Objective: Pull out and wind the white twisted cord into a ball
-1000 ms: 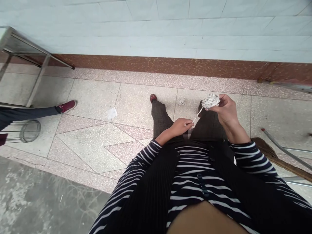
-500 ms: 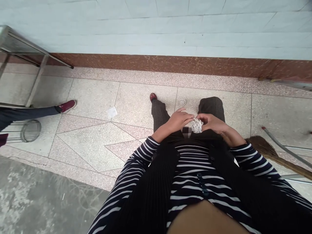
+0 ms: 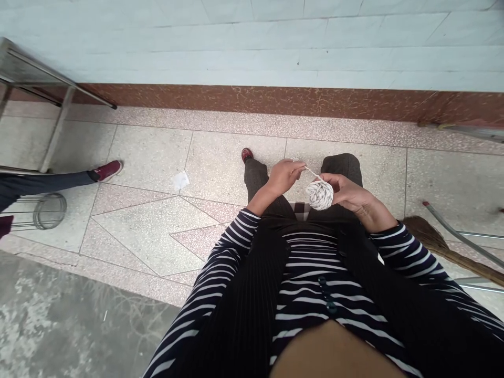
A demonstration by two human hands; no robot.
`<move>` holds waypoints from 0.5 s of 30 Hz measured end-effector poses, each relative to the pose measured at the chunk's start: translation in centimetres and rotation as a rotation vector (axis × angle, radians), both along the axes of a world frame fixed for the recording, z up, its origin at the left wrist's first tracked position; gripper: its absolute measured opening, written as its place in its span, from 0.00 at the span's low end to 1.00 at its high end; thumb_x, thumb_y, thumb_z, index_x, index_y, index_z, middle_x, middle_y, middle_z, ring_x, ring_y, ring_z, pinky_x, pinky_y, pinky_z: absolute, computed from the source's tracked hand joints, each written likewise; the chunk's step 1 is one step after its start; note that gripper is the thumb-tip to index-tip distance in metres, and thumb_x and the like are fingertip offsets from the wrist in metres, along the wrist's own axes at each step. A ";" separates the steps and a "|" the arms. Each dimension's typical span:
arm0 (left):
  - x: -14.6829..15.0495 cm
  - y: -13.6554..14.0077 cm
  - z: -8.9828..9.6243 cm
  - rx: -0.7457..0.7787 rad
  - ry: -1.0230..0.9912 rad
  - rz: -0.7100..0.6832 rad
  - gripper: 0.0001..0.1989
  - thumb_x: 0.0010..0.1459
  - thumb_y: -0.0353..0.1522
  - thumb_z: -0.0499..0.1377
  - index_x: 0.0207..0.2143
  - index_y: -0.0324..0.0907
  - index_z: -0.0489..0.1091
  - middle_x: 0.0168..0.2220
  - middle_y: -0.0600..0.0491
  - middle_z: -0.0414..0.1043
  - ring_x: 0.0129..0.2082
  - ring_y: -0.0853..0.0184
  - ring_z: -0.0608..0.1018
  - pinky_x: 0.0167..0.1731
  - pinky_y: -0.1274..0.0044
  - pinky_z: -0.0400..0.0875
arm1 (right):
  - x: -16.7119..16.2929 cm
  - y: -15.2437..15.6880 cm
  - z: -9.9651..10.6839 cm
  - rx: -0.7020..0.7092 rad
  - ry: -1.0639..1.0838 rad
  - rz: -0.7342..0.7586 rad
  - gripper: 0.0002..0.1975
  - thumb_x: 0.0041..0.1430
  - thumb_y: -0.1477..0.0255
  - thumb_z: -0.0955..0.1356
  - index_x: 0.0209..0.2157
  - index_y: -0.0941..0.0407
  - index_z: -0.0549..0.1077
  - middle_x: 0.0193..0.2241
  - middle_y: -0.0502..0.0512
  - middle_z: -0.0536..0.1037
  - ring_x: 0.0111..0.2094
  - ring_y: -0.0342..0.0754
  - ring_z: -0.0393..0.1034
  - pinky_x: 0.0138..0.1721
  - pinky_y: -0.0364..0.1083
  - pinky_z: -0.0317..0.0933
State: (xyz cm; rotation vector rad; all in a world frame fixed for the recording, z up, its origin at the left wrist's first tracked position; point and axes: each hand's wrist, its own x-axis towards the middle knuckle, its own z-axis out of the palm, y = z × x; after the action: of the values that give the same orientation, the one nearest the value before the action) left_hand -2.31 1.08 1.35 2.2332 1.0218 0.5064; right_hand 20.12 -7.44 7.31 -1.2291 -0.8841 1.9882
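Off-white twisted cord, coiled into a braided-looking ball (image 3: pixel 319 195), sits in the fingers of my right hand (image 3: pixel 352 195), which is closed around its right side. A single strand of cord (image 3: pixel 314 174) runs up and left from the ball. My left hand (image 3: pixel 284 176) pinches that strand between thumb and fingers, a short way from the ball. Both hands are above my lap, between my knees. The strand beyond my left fingers is mostly hidden.
A broom (image 3: pixel 427 233) lies to the right near a metal frame leg (image 3: pixel 452 231). At the left are a metal-legged table (image 3: pixel 59 126), another person's shoe (image 3: pixel 109 170) and a wire stand (image 3: pixel 49 211). A white paper (image 3: pixel 180 180) lies on the tiled floor.
My left hand has moved up and away from the ball, drawing a strand out between the hands. The ball is turned and slightly raised in my right hand.
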 end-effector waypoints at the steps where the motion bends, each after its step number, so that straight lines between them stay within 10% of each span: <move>1: 0.2 -0.1 -0.5 -0.006 0.021 0.019 0.20 0.79 0.39 0.51 0.41 0.43 0.81 0.32 0.52 0.82 0.40 0.62 0.82 0.50 0.72 0.73 | -0.1 0.1 0.0 0.006 -0.003 -0.030 0.22 0.29 0.78 0.81 0.31 0.54 0.78 0.28 0.47 0.77 0.31 0.46 0.70 0.34 0.44 0.66; 7: 0.4 -1.1 -3.0 -0.078 0.082 0.093 0.18 0.79 0.36 0.53 0.41 0.41 0.81 0.31 0.52 0.82 0.33 0.65 0.80 0.39 0.77 0.68 | -0.9 -0.1 0.0 -0.013 -0.027 -0.137 0.18 0.31 0.79 0.78 0.29 0.54 0.77 0.26 0.47 0.75 0.28 0.45 0.68 0.26 0.44 0.65; 15: 1.6 2.1 0.3 -0.003 0.222 0.181 0.19 0.80 0.38 0.51 0.48 0.42 0.82 0.38 0.48 0.84 0.40 0.60 0.82 0.40 0.75 0.66 | -1.9 0.1 0.2 0.003 0.051 -0.107 0.21 0.30 0.81 0.79 0.30 0.55 0.74 0.28 0.47 0.77 0.28 0.44 0.69 0.26 0.42 0.68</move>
State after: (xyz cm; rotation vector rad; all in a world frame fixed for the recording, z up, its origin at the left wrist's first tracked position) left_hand -0.67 3.17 1.64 2.2423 1.3459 0.3368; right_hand 18.20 -7.30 7.53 -1.1940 -0.7803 1.9240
